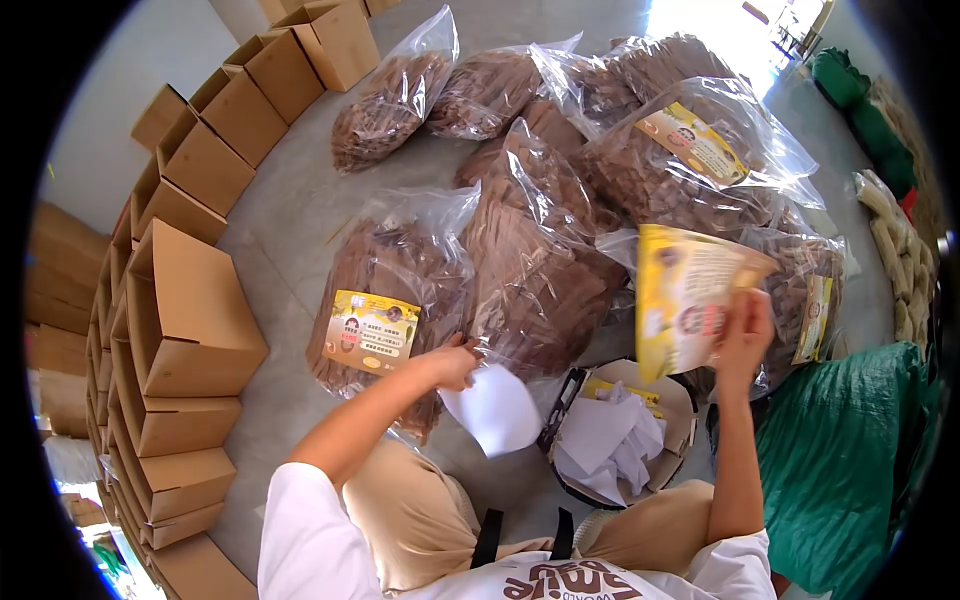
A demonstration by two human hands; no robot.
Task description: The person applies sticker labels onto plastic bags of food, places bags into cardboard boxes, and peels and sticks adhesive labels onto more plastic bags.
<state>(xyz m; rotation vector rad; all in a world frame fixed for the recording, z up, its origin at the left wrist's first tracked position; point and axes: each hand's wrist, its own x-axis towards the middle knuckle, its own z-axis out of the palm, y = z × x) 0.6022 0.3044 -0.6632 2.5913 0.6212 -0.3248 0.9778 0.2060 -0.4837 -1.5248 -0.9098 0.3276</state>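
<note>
My right hand (745, 325) is closed on the edge of a yellow printed label sheet (680, 300), held up over the right side of the bags. My left hand (455, 365) pinches a white sheet of paper (493, 412), which hangs beside a filled clear bag. That bag (400, 260) holds brown strips and bears a yellow label (372, 332) on its front. Another large bag (540, 270) stands between my hands. Below the held label, an open container (682, 440) holds crumpled white papers (610, 440) and a yellow sheet.
Open cardboard boxes (205, 310) line the left side in a curved row. More filled clear bags (395, 100) lie on the grey floor (285, 210) ahead. A green sack (840, 450) lies at the right, with beige bundles (895, 265) beyond it.
</note>
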